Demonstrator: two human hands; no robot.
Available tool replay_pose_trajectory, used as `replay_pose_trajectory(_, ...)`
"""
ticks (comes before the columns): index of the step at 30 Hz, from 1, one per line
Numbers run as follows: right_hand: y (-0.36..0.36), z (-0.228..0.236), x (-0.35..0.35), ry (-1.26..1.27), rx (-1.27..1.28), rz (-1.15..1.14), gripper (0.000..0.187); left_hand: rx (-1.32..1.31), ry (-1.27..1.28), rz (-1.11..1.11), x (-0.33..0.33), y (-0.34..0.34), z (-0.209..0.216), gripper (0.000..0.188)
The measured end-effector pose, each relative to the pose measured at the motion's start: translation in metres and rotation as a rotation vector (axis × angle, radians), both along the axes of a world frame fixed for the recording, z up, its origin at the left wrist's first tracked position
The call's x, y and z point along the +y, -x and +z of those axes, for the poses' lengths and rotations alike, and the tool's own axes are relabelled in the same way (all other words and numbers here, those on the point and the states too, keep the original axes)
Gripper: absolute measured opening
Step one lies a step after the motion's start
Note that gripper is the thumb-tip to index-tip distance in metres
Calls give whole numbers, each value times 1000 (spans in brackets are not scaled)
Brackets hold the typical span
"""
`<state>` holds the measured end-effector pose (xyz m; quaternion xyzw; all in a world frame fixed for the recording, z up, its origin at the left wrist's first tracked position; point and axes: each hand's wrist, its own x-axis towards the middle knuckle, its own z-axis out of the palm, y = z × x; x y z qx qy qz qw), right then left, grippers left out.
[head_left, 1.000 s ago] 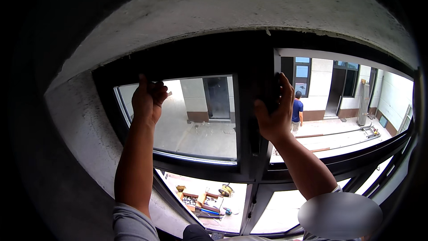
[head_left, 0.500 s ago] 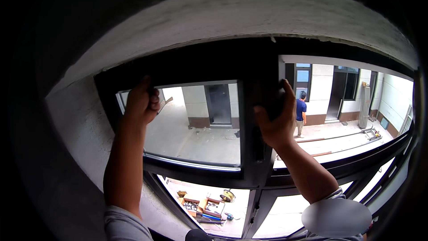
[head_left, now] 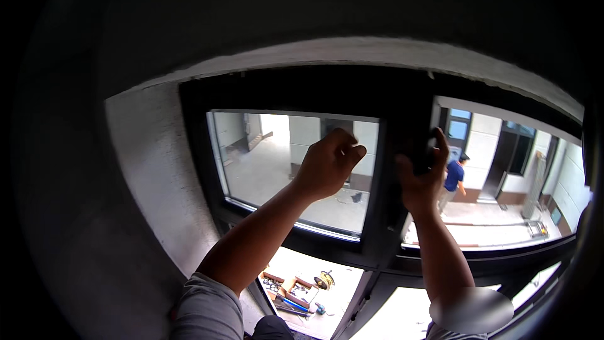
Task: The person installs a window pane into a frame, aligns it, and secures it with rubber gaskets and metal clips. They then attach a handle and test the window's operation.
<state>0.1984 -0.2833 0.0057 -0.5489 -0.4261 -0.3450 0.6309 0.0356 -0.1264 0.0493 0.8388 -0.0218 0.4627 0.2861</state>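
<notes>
**Two hands raised at a dark window frame**

At the left of the frame a grey plastered wall (head_left: 151,170) curves down beside the opening. Next to it sits the dark window frame (head_left: 296,91), whose left pane (head_left: 277,170) looks out on a paved courtyard.

In the middle of the picture the left hand (head_left: 327,164) is lifted in front of that pane, fingers curled inward into a loose fist. Whether anything small is pinched inside cannot be told; it seems to hover just off the glass, not pressing it.

Just right of centre stands the vertical mullion (head_left: 402,170). The right hand (head_left: 420,179) wraps it, thumb up and fingers closed around a dark part there, probably to steady or work the frame; the part itself is too dark to name.

Low in the picture, through the bottom pane, an open toolbox (head_left: 286,289) lies on the ground with small tools in its trays, a cable reel (head_left: 324,279) just beside it.

At the right, outside, a person in a blue shirt (head_left: 454,176) walks across the courtyard.
</notes>
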Motion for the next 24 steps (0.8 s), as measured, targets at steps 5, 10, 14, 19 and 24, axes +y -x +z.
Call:
replay_pose_trajectory(5, 11, -5, 9, -13, 79, 72, 87, -153, -100, -10, -3, -11, 17, 30)
replay_pose_trajectory(10, 5, -12, -16, 25, 46, -89, 91, -24, -154, -98, -28, -9, -27, 16)
replay_pose_trajectory(14, 20, -44, -21, 186, 77, 61, 84, -2, -179, 2, -17, 17, -96, 17)
replay_pose_trajectory(19, -9, -105, -96, 488, -6, -96, 36, 102, -47, 129, 5, 51, -179, 20)
replay_pose_trajectory(24, -59, -169, -152, 822, 207, -512, 38, 277, 156, 220, 36, 101, -289, 13)
